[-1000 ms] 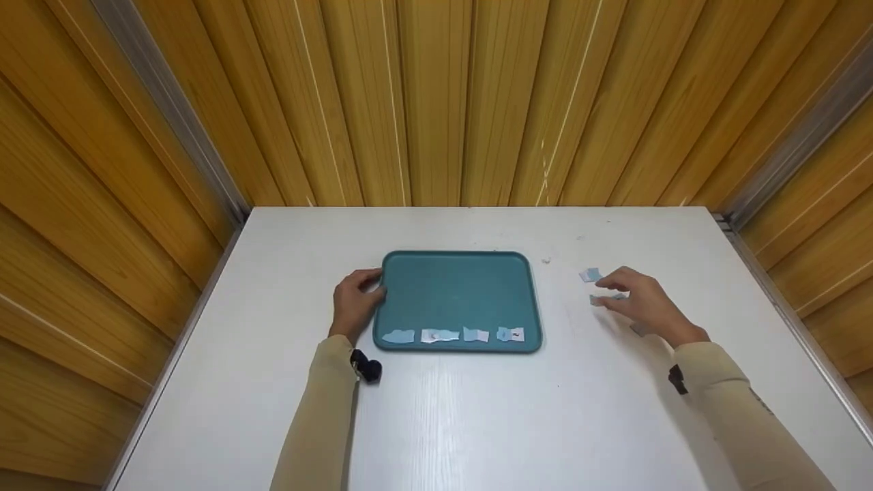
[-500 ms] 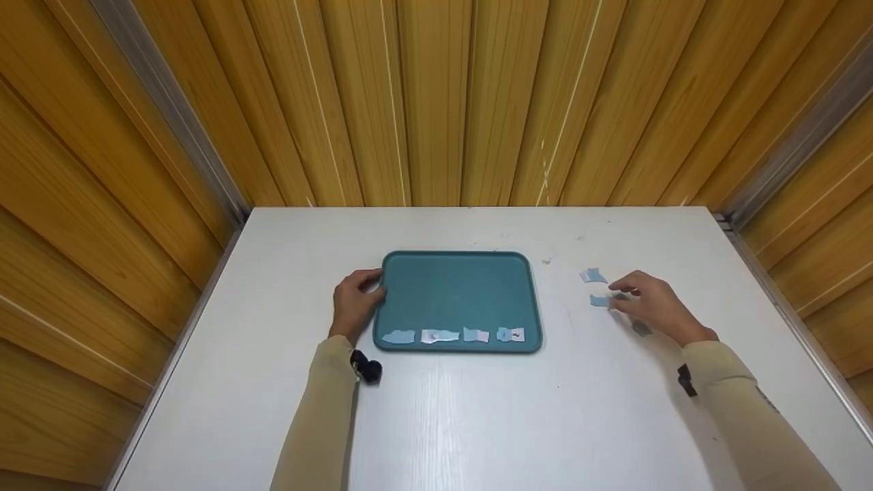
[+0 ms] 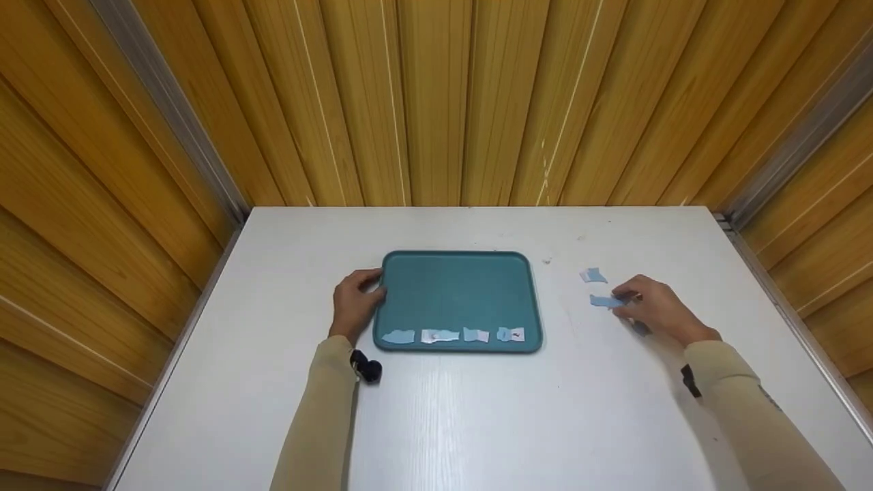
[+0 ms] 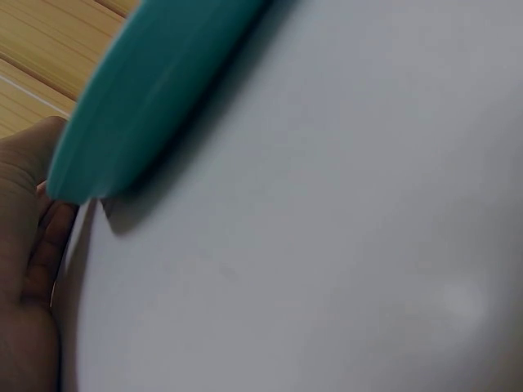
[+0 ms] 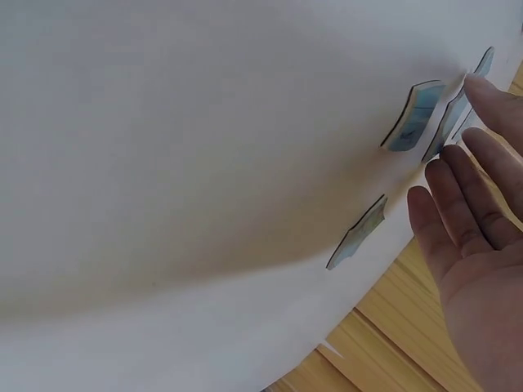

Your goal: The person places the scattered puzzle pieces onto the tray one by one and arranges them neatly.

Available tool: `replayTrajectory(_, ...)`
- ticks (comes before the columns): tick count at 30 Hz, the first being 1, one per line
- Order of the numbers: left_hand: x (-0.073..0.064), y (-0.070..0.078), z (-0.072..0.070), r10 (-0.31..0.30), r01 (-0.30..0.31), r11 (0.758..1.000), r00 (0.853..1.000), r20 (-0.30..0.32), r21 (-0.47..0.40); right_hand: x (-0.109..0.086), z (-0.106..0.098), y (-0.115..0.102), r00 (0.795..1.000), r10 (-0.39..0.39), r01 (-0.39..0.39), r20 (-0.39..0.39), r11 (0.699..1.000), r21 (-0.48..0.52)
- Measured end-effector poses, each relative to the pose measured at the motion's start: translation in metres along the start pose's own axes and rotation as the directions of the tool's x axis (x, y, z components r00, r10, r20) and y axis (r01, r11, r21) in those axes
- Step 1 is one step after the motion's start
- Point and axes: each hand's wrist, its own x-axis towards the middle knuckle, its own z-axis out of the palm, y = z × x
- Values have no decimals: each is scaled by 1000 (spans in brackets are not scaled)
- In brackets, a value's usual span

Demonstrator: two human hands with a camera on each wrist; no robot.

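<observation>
Three walls (image 3: 436, 102) of yellow-brown, wood-patterned boards are seen around a white table (image 3: 464, 423). Near the middle of the tabletop a teal tray (image 3: 457, 293) is set. Both forearms are covered by tan sleeves (image 3: 317, 409). By the left hand (image 3: 354, 303), the tray's left edge is gripped between thumb and fingers. By the right hand (image 3: 658, 310), held well apart from the tray at the table's right side, a light-blue strip (image 3: 602, 301) is pinched between thumb and forefinger; whether it is raised off the tabletop cannot be told. Along the tray's near edge four ragged pieces (image 3: 440, 335) in blue and white are ranged, spaced apart. Just beyond the strip, another piece (image 3: 593, 275) is left on the table, and a narrow one (image 5: 357, 233) is shown nearest the right wrist's camera.
</observation>
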Motion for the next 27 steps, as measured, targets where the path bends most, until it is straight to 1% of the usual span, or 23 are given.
replayTrajectory(4,0,0,0,-1,1,1000,1000,-3,-2,0,0,1,999,-41,40,-15,999,-5)
replayTrajectory(6,0,0,0,0,0,1000,1000,-2,-7,1,1,2,999,-47,47,-19,999,-12)
replayTrajectory(9,0,-1,0,4,-4,1000,1000,-5,-9,2,2,2,999,-41,41,-12,999,-27)
replayTrajectory(17,0,-1,1,12,-12,1000,1000,-10,-8,2,1,0,999,25,-25,25,999,-30)
replayTrajectory(23,-1,1,0,4,-4,1000,1000,-2,-3,0,0,-1,999,17,-16,29,999,-35)
replayTrajectory(27,0,1,0,16,-16,1000,1000,-6,-12,0,2,0,1000,-13,14,20,999,-38)
